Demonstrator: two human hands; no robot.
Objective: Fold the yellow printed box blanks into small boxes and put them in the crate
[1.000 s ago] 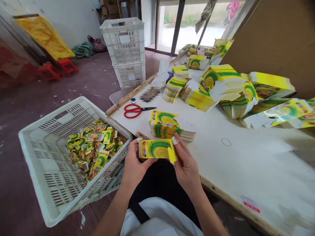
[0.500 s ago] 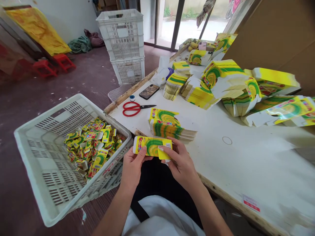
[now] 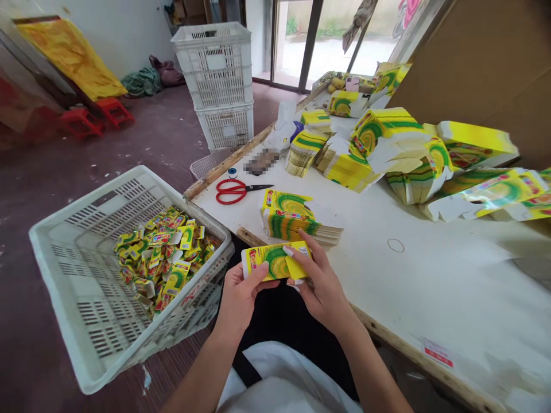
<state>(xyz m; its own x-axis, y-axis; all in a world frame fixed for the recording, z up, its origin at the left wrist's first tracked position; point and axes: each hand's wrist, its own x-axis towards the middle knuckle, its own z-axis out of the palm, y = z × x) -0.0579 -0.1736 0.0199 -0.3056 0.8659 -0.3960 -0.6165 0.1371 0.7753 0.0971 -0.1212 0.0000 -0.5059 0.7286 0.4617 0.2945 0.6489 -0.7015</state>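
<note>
A small yellow-and-green cardboard box [image 3: 275, 259] is in both hands, just off the table's front edge. My left hand [image 3: 241, 295] is closed on its left end, the thumb lying across the printed face. At the other end, my right hand [image 3: 322, 289] grips the box around a yellow flap, with one fingertip on the printed face. Just beyond the hands, a stack of flat folded cartons [image 3: 286, 218] in the same print lies on the white table [image 3: 365, 269]. The underside of the box is hidden.
To the left, a white plastic crate [image 3: 92, 287] holds a heap of small boxes [image 3: 166, 252]. Red-handled scissors [image 3: 232, 191], a blue-centred spool [image 3: 232, 172] and more carton stacks [image 3: 353, 166] lie on the table. Stacked crates [image 3: 219, 80] stand behind.
Both hands and the box have shifted slightly right and down in view. My right fingers have moved on the box's flap end, one now reaching further up the face.
</note>
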